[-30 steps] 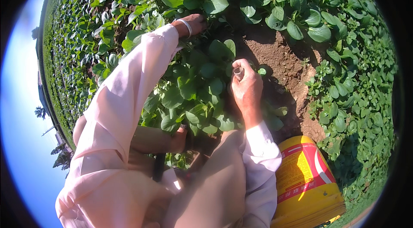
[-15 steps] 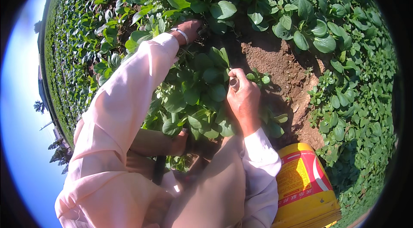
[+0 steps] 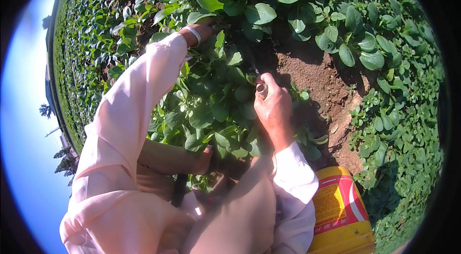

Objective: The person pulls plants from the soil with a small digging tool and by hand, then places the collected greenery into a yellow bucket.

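My right hand (image 3: 274,109) is wrapped round a small hand tool with a round, pale handle (image 3: 261,90). A short bit of thin metal shows past the fist, and its far end is lost in shadow among the stems. My left hand (image 3: 205,32), with a white band (image 3: 193,33) at the wrist, reaches into the leafy green plants farther ahead. Its fingers are hidden by leaves and shade. Between my arms stands a clump of broad-leaved greens (image 3: 216,105), close beside my right knuckles.
Bare brown soil (image 3: 307,74) lies right of my right hand. At the lower right sits a yellow plastic container (image 3: 331,239) with a red label. Dense greens (image 3: 365,47) grow ahead and to the right. My bent knee (image 3: 235,206) is below my hands.
My left hand has shifted slightly left, deeper among the leaves. The leaves near it have moved. My right hand keeps its grip on the tool, nearly in place.
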### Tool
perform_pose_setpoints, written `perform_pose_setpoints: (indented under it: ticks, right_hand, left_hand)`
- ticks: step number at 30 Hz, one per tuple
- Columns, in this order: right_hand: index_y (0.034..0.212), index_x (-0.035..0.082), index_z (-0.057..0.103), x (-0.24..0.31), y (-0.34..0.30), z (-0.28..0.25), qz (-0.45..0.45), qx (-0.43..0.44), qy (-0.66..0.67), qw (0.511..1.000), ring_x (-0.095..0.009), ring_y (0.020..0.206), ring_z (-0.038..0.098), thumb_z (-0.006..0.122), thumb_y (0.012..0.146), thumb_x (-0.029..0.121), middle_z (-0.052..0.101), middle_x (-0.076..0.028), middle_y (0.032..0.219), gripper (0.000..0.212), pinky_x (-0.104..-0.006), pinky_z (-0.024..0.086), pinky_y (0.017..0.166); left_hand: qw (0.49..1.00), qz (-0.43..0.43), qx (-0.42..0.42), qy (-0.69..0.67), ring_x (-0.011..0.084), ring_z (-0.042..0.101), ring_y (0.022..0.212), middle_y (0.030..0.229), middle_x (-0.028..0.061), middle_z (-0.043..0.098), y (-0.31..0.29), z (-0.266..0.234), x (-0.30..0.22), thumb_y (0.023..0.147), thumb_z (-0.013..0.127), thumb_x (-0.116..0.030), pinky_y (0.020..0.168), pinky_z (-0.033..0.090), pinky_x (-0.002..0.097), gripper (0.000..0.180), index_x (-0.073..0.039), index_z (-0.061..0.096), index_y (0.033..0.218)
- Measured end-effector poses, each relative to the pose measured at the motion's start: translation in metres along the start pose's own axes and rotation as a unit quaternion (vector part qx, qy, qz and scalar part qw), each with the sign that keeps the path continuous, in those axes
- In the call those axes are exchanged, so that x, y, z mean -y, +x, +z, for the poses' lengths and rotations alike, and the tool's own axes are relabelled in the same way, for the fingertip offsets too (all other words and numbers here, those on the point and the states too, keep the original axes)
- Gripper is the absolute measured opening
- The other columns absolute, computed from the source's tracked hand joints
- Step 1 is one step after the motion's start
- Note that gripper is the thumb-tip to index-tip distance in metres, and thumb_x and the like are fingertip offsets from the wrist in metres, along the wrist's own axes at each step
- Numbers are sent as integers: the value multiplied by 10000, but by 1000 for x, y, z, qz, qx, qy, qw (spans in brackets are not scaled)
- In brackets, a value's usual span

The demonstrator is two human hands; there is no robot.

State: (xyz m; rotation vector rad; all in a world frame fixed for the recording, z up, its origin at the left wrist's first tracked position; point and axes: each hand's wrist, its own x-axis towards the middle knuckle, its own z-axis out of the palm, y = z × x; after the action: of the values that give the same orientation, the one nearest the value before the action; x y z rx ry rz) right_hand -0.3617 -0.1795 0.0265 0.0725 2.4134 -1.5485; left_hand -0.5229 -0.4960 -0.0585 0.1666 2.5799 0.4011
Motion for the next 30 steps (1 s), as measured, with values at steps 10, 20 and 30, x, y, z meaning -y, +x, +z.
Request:
perform_pose_setpoints:
  ticks: [10,20,30]
  right_hand:
    - [926,84,581,0,15,4,17,-18,-24,999,-350,680,651,651,780,59,647,-132,680,164,-441,508,604]
    - [938,68,588,-25,-65,-44,83,-123,75,986,-213,509,577,609,818,-42,544,-97,597,164,-300,437,517]
    - [941,77,600,-31,-87,-45,63,-190,65,978,-261,497,553,613,836,-9,533,-110,587,136,-314,416,497]
  left_hand:
    - [964,-22,19,265,370,673,880,965,180,677,-20,11,-98,854,535,-181,704,532,466,277,-104,615,1108]
    - [930,324,-84,151,345,599,1055,1293,142,534,-26,5,-170,721,608,-89,838,529,396,448,-108,617,1168]
    - [936,270,-115,193,344,642,780,862,132,627,16,58,-207,748,614,-106,693,519,438,375,-140,624,1121]
